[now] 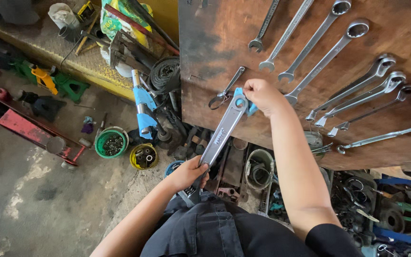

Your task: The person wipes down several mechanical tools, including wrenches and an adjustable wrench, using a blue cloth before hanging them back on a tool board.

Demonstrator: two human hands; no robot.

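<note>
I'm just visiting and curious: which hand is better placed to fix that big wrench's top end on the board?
The right hand, probably. It is already at the wrench's top end, against the board. The left hand grips the lower end, away from the board.

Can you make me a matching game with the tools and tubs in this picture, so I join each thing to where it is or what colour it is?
Things:
1. big wrench
2. small pliers
3. round tub of bolts
4. row of spanners

Descriptions:
A. green, on the floor
B. hanging on the right side of the wooden board
C. held at both ends by the left hand and right hand
D. hanging on the board just left of the right hand

Pairs: 1-C, 2-D, 3-A, 4-B
</note>
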